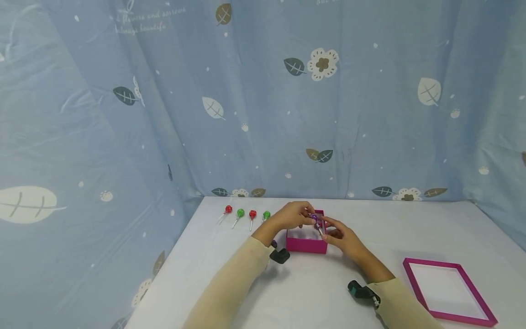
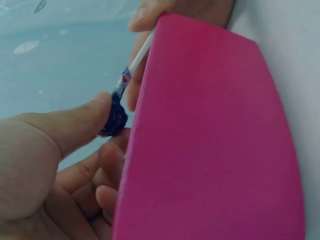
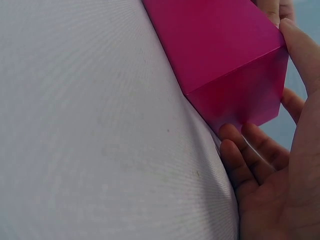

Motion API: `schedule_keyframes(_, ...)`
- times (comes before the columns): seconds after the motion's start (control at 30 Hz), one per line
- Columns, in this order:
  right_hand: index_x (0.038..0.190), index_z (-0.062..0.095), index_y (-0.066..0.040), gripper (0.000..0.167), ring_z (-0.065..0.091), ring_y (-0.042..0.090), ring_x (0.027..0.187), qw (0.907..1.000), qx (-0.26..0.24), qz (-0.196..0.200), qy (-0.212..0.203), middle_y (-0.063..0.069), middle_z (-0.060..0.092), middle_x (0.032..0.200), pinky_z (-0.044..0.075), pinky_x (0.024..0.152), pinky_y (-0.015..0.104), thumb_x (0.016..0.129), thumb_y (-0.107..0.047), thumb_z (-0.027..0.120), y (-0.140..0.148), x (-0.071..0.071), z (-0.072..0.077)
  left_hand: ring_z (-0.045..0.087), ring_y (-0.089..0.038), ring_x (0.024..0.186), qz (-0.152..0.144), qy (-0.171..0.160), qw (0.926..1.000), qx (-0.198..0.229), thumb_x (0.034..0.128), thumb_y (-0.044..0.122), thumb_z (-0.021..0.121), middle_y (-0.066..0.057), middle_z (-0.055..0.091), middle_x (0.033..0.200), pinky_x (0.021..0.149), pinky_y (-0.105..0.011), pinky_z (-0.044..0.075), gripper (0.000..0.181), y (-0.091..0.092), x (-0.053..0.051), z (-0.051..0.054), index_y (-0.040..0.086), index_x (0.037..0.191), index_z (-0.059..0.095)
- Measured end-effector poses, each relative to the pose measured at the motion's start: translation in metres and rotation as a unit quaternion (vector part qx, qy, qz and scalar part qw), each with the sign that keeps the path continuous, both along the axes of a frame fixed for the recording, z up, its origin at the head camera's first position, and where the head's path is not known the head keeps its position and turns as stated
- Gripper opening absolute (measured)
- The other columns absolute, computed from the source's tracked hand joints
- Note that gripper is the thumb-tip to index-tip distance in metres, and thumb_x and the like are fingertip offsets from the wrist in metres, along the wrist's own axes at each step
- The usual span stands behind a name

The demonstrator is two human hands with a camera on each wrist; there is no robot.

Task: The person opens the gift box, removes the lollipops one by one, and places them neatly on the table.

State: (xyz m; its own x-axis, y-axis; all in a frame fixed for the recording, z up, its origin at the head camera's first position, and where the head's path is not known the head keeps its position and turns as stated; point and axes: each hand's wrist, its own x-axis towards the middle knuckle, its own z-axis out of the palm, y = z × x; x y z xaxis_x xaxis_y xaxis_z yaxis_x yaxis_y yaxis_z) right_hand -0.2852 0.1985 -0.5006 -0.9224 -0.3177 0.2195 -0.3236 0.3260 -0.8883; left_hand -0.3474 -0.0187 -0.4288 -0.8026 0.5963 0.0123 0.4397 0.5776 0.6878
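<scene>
In the head view my left hand (image 1: 292, 215) is above the pink box (image 1: 306, 246), pinching a purple-wrapped lollipop (image 1: 314, 217) by its candy end. Seen from the left wrist, thumb and fingers press the dark blue-purple wrapper (image 2: 116, 117), and the white stick (image 2: 142, 51) slants toward the box corner. My right hand (image 1: 344, 238) lies along the box's right side. From the right wrist its thumb is at the top corner, with loosely bent fingers (image 3: 240, 160) against the side wall. Whether it touches the stick is hard to tell. The box's inside is partly hidden by my hands.
To the left lie red lollipops (image 1: 252, 214) and green lollipops (image 1: 240, 213) in a row. Another purple candy (image 1: 273, 244) shows partly behind my left wrist. A pink-rimmed lid (image 1: 452, 315) lies at the right. A patterned blue curtain (image 1: 263, 114) hangs behind the white table (image 1: 197, 256).
</scene>
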Motion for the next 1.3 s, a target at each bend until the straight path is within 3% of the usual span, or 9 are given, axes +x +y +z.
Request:
schedule_keyframes(0.17,0.147,0.039,-0.003,0.058,0.06,0.032,0.097,0.9999,-0.009,0.014,0.004,0.024,0.048,0.127,0.05,0.08,0.035,0.095,-0.011,0.063,-0.004,0.013,0.02,0.063,-0.016,0.062,0.0,-0.005,0.999,0.044,0.0907,0.018,0.071,0.005,0.068,0.091,0.062,-0.032,0.053,0.019,0.001,0.001,-0.004,0.017,0.108,0.062)
schedule_keyframes(0.4,0.146,0.04,-0.003,0.058,0.06,0.034,0.097,0.9997,-0.012,0.017,0.008,0.025,0.048,0.126,0.05,0.08,0.034,0.094,-0.013,0.064,-0.004,0.014,0.021,0.065,-0.019,0.064,0.022,-0.016,0.9941,0.105,0.0924,0.02,0.069,0.005,0.07,0.091,0.065,-0.034,0.051,0.024,0.001,0.0,-0.007,0.016,0.114,0.061)
schedule_keyframes(0.6,0.147,0.04,-0.005,0.059,0.059,0.034,0.098,0.9999,-0.01,0.01,0.001,0.026,0.047,0.128,0.05,0.081,0.035,0.094,-0.015,0.065,-0.004,0.015,0.023,0.065,-0.025,0.069,0.05,-0.041,0.9858,0.155,0.0926,0.027,0.068,0.006,0.067,0.096,0.069,-0.043,0.051,0.023,-0.002,0.001,-0.004,0.025,0.115,0.063)
schedule_keyframes(0.8,0.147,0.039,-0.002,0.06,0.058,0.034,0.101,1.0,-0.001,0.002,-0.001,0.026,0.047,0.129,0.049,0.083,0.035,0.094,-0.015,0.065,-0.004,0.015,0.023,0.061,-0.02,0.065,0.065,-0.033,0.9846,0.159,0.0935,0.032,0.067,0.005,0.065,0.102,0.06,-0.034,0.047,0.026,-0.006,0.004,0.0,0.027,0.119,0.063)
schedule_keyframes(1.0,0.147,0.039,-0.002,0.06,0.059,0.034,0.101,1.0,-0.002,0.002,0.005,0.026,0.047,0.128,0.049,0.082,0.039,0.094,-0.016,0.065,-0.002,0.009,0.012,0.059,-0.023,0.065,0.061,-0.024,0.986,0.153,0.0947,0.033,0.065,0.003,0.064,0.103,0.055,-0.031,0.045,0.027,-0.013,0.009,0.005,0.028,0.122,0.063)
schedule_keyframes(1.17,0.148,0.04,-0.012,0.06,0.058,0.032,0.102,0.9999,0.003,-0.012,0.003,0.02,0.047,0.131,0.048,0.084,0.04,0.094,-0.02,0.065,0.002,-0.005,-0.009,0.057,-0.02,0.064,0.056,-0.019,0.9868,0.151,0.0953,0.033,0.064,0.002,0.062,0.103,0.058,-0.038,0.049,0.029,-0.021,0.014,0.009,0.027,0.123,0.063)
schedule_keyframes(1.3,0.147,0.043,-0.015,0.059,0.059,0.03,0.101,0.9999,0.0,-0.011,0.009,0.018,0.048,0.13,0.048,0.084,0.04,0.093,-0.023,0.067,0.003,-0.007,-0.014,0.056,-0.02,0.065,0.057,-0.01,0.9877,0.145,0.0957,0.032,0.063,0.002,0.063,0.101,0.061,-0.038,0.051,0.028,-0.028,0.018,0.009,0.025,0.123,0.063)
